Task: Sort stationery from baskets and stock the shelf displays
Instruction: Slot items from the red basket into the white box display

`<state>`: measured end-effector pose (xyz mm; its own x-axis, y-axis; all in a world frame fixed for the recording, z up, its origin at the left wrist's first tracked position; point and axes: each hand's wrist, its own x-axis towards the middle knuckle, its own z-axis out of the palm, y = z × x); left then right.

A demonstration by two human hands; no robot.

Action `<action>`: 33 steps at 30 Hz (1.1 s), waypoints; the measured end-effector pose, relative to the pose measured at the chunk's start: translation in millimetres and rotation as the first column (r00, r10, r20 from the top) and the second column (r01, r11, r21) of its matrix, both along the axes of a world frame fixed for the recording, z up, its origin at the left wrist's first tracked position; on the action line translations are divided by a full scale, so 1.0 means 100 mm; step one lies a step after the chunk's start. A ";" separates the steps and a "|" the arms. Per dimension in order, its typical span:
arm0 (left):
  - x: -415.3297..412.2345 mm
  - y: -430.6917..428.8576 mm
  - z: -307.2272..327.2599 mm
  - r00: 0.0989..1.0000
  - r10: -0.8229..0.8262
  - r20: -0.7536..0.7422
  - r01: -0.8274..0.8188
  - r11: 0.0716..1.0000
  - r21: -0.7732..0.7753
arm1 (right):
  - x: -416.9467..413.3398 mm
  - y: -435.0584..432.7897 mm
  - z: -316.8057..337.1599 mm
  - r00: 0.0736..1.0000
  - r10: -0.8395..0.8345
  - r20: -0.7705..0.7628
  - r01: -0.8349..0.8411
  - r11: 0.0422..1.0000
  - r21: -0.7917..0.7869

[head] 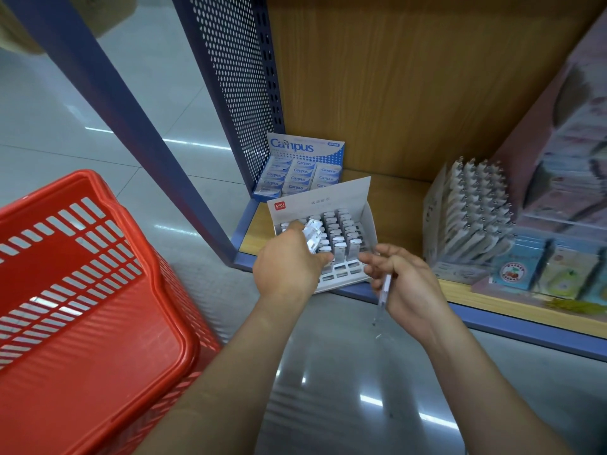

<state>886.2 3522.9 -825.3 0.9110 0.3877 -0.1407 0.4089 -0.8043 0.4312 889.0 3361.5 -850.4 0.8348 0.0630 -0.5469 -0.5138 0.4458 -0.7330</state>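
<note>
Fingers [323, 257] clamped: left hand [285, 267] on small white packs [312, 233] over the display box [368, 221] at the shelf [404, 205] edge, right hand [410, 287] round a clear pen [385, 289]; red basket [98, 323] on floor, left

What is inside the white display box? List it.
Rows of small white cases stand in the white display box; front slots look empty. The left hand hides its left side.

"Campus" stands in big letters on the raised flap of the blue box [305, 147], well beyond the grip of the left hand [289, 264], and again on each eraser [300, 178] inside. A red "deli" logo marks the flap of the white box [328, 198] just behind that grip; the flap's grey print is too small to read.
</note>
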 end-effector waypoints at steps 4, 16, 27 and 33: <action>-0.01 -0.02 0.03 1.000 -0.015 -0.010 0.015 1.000 0.010 | -0.02 -0.04 0.06 0.990 0.120 0.080 -0.115 0.991 -0.066; -0.04 -0.01 0.05 0.994 -0.042 0.102 0.059 0.982 -0.177 | -0.05 0.01 0.16 0.977 -0.200 0.079 0.168 0.938 0.304; -0.43 -0.12 0.00 0.997 0.079 -0.005 -0.041 0.464 -0.885 | -0.06 0.17 0.17 0.977 -0.102 0.187 0.046 0.958 0.282; -0.44 -0.13 -0.04 0.982 0.184 0.034 -0.062 0.494 -0.867 | 0.00 0.07 0.13 0.967 0.072 0.246 -0.069 0.997 -0.021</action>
